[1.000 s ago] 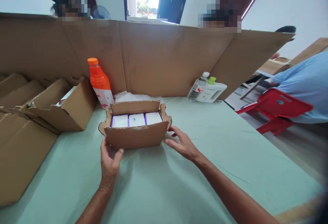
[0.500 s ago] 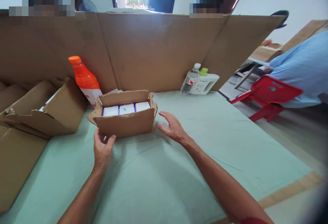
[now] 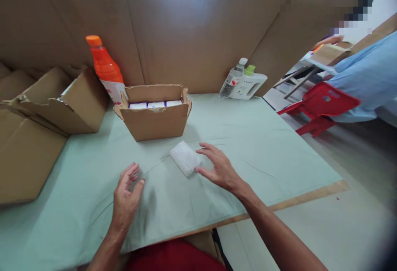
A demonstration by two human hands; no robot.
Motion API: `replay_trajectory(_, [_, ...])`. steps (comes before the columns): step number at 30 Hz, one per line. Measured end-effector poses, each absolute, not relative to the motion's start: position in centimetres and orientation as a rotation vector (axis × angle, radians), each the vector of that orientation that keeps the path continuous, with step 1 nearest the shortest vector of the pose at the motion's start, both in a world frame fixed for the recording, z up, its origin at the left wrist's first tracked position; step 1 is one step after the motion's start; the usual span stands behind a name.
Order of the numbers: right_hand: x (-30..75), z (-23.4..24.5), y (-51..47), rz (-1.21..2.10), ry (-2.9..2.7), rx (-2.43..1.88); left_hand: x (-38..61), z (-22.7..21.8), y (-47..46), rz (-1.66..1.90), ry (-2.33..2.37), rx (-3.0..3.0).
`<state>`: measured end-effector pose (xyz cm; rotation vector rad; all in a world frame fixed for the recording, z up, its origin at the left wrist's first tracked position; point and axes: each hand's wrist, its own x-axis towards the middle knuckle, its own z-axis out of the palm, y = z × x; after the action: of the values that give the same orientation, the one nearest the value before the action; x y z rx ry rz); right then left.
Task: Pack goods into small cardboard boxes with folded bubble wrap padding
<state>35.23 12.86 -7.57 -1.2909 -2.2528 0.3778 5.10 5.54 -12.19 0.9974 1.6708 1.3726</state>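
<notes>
A small white packet with a rough, crinkled surface lies flat on the green-covered table. Beside its right end is my right hand, fingers apart; whether the thumb tip touches the packet I cannot tell. My left hand hovers over the table to the left, fingers spread and holding nothing. Behind the packet stands an open cardboard box, upright. Inside it, three white blocks with purple edges sit in a row, their lower parts hidden by the front wall.
An orange-red bottle leans behind the box. Larger cardboard boxes fill the left side. At the back right are a clear water bottle and a white jug, before a cardboard partition. A red chair with a seated person is beyond.
The view has tilted downward. Both hands have drawn away from the box toward the table's front. The white packet now shows on the table, where none was visible before.
</notes>
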Motion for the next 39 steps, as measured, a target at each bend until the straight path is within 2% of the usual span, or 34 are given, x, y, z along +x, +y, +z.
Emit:
replay_trajectory(3, [33.9, -9.6, 13.1, 0.465, -2.437, -1.331, 5.9, -12.0, 4.9, 1.329, 1.638, 1.064])
replay_trajectory(5, [33.1, -10.5, 13.6, 0.547, -2.338, -1.377, 6.3, -11.9, 4.4, 1.298, 1.614, 1.061])
replay_trajectory(8, [31.6, -10.2, 14.0, 0.872, -1.861, -1.362, 7.0, -11.2, 3.8, 1.256, 1.536, 0.944])
replay_trajectory(12, [28.0, -9.0, 12.6, 1.381, -1.191, -1.13, 8.5, -9.8, 4.0, 1.295, 1.292, 0.617])
replay_trajectory(15, [25.2, -9.6, 10.5, 1.585, -1.048, -1.043, 9.7, -9.1, 5.1, 1.303, 1.118, 0.502])
replay_trajectory(17, [24.4, -10.3, 9.5, 1.589, -1.128, -1.066, 10.0, -9.0, 5.7, 1.333, 1.143, 0.521])
replay_trajectory(19, [24.5, -10.7, 9.2, 1.429, -1.249, -1.11, 9.9, -8.9, 6.0, 1.327, 1.261, 0.623])
replay_trajectory(24, [26.4, -9.4, 10.1, 0.976, -1.527, -1.107, 7.3, -8.7, 6.2, 0.946, 1.324, 1.13])
replay_trajectory(27, [26.9, -9.0, 10.8, 1.058, -1.508, -1.149, 4.8, -9.1, 6.7, 0.905, 1.434, 1.233])
replay_trajectory(31, [26.8, -10.3, 11.3, 1.244, -1.336, -1.26, 3.2, -9.2, 7.0, 1.133, 1.803, 1.273])
replay_trajectory(34, [26.4, -10.7, 11.3, 1.31, -1.337, -1.3, 4.7, -8.2, 6.9, 1.184, 1.777, 1.694])
replay_trajectory(39, [26.5, -10.3, 11.4, 1.322, -1.339, -1.247, 8.4, -7.5, 7.5, 0.65, 1.368, 2.376])
